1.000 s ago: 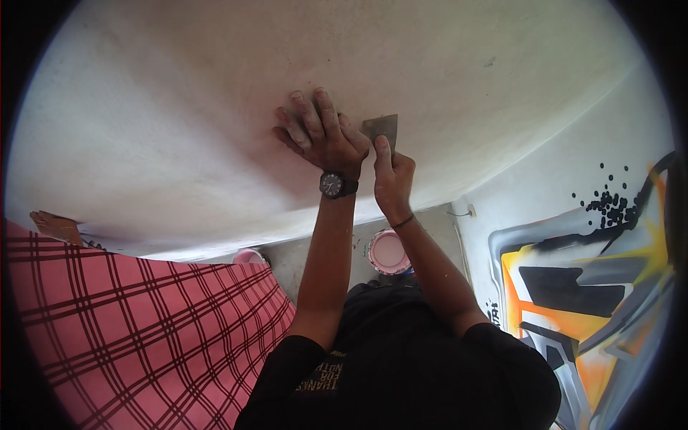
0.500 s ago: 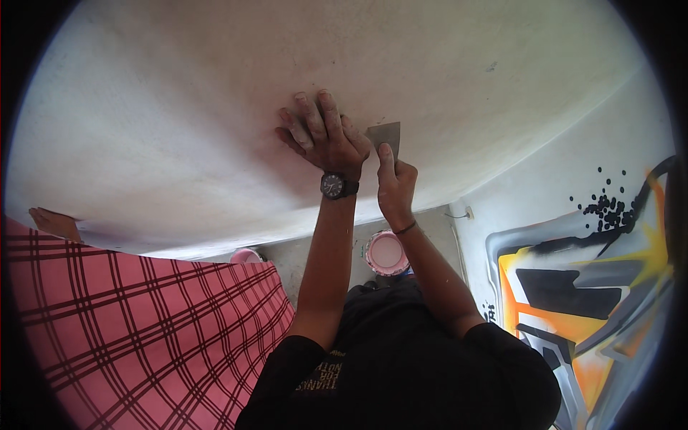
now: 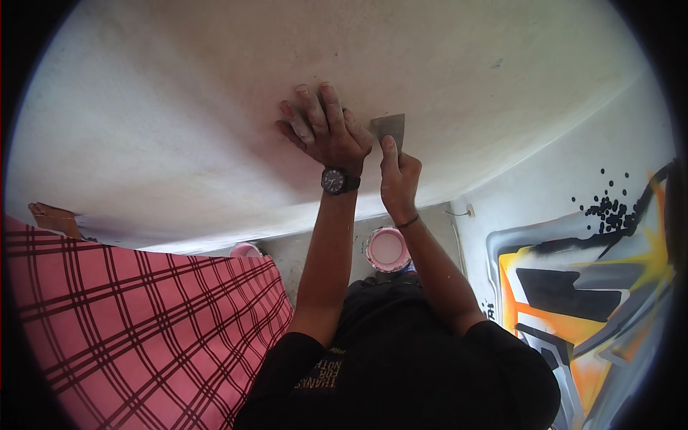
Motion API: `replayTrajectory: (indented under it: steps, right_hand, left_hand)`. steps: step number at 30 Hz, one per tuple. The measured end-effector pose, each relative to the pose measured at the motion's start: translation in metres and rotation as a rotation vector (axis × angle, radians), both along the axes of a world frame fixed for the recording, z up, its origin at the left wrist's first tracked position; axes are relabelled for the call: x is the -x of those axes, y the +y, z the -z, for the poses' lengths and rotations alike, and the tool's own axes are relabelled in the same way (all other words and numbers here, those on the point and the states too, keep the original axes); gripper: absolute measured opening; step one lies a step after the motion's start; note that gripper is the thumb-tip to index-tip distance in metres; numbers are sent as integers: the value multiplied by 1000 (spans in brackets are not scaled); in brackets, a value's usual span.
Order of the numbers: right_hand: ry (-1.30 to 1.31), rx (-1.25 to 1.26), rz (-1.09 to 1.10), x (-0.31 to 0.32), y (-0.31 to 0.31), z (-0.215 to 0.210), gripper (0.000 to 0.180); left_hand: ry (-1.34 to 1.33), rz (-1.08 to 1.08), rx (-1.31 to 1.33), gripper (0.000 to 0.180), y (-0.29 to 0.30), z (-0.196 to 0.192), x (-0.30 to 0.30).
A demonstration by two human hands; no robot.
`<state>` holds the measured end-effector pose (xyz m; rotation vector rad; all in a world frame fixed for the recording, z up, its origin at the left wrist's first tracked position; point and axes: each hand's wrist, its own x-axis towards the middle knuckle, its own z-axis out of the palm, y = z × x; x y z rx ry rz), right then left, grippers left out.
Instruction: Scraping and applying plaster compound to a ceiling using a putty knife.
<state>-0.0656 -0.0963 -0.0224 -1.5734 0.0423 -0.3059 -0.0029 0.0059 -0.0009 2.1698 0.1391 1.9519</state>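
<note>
My left hand [image 3: 328,132] lies against the pale plastered wall [image 3: 193,93], fingers outstretched and dusted with white. It holds nothing, and a dark watch [image 3: 334,181] sits on its wrist. Just to its right, my right hand [image 3: 399,179] grips a putty knife [image 3: 389,129], the thumb laid along the grey blade. The blade lies at the wall's surface close beside the left thumb; whether its edge touches the wall I cannot tell. The knife's handle is hidden in my fist.
A pink-rimmed bucket [image 3: 388,249] stands on the floor below my hands, and a second pink container [image 3: 246,250] shows partly at the left. Pink checked cloth [image 3: 143,301] spreads on the left. A brown piece [image 3: 56,219] lies beyond it. The right wall carries a painted mural [image 3: 580,287].
Both hands have shifted only slightly: the putty knife has moved a little up and to the right, and its blade has turned slightly. The left hand stays on the wall.
</note>
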Motion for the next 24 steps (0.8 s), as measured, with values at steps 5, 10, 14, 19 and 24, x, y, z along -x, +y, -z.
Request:
replayTrajectory:
  steps: [5,10,14,19,24]
  right_hand:
    - [-23,-8,30,-6,10,-1,62]
    - [48,60,9,-3,5,5,67]
    - [18,56,27,-4,4,-1,68]
    - [12,49,20,-5,5,2,68]
    - [12,49,6,-5,1,4,68]
  left_hand:
    - [-1,-9,2,49,4,-1,0]
    - [53,-8,-44,47,16,5,2]
    - [83,5,-103,46,24,9,4]
    - [49,-10,-91,45,23,12,4]
    - [109,63,-65,44,31,12,12]
